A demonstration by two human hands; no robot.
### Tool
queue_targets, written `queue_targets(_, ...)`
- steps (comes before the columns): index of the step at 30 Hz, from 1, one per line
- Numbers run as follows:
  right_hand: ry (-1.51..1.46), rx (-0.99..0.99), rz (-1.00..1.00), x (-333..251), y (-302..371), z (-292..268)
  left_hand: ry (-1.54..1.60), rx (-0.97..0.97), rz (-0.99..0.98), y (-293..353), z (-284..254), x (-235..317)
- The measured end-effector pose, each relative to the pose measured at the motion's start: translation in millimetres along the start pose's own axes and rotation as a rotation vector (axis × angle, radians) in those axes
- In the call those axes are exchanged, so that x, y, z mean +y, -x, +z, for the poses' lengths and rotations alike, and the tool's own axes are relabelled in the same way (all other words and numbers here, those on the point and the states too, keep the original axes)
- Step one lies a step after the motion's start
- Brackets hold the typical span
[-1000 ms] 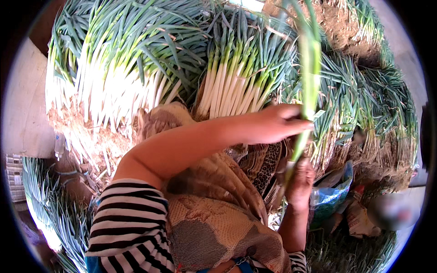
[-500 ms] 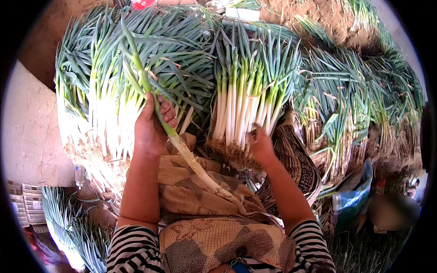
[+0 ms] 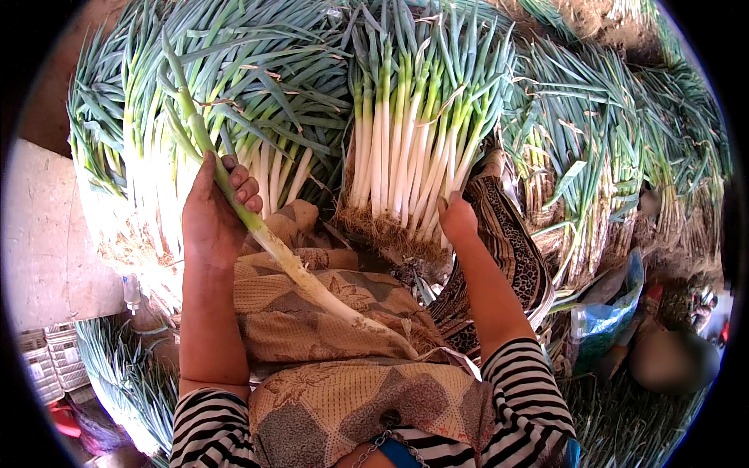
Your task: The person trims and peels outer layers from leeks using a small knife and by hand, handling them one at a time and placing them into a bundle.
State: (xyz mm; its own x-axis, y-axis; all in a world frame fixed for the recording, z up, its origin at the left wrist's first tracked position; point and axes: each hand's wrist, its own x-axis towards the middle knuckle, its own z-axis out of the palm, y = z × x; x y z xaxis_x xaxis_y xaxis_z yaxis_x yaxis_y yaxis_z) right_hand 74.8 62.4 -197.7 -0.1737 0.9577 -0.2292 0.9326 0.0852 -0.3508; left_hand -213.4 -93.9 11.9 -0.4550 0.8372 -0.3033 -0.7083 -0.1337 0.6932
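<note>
Where the left fingers (image 3: 245,188) curl, a slender stalk (image 3: 290,264) crosses textured cloth (image 3: 269,308).

Before one patterned apron (image 3: 304,421) there are one left hand (image 3: 218,204), one right hand (image 3: 459,220) and one separate leek (image 3: 292,267); right of it, one blue bag (image 3: 605,313); left of it, one bottle (image 3: 131,291).

The view comes from the wearer's head—the left of two side-by-side fisheyes—looking steeply down and forward, upright. The patterned cloth (image 3: 351,390) over the torso sits nearest, the hands (image 3: 217,222) close at mid-height, the rows of green onions (image 3: 402,148) beyond, within a curved black border.
</note>
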Motion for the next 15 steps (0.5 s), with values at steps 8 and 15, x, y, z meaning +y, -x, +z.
queue_targets(8, -0.118, -0.062, -0.032, -45.3, -30.3, 33.6, -0.077, 0.117, -0.017, -2.8, 18.5, -10.2)
queue_targets(15, 0.174, -0.303, 0.005, -50.3, -24.3, 12.4, -0.027, 0.198, -0.104, -5.3, 17.1, -0.1)
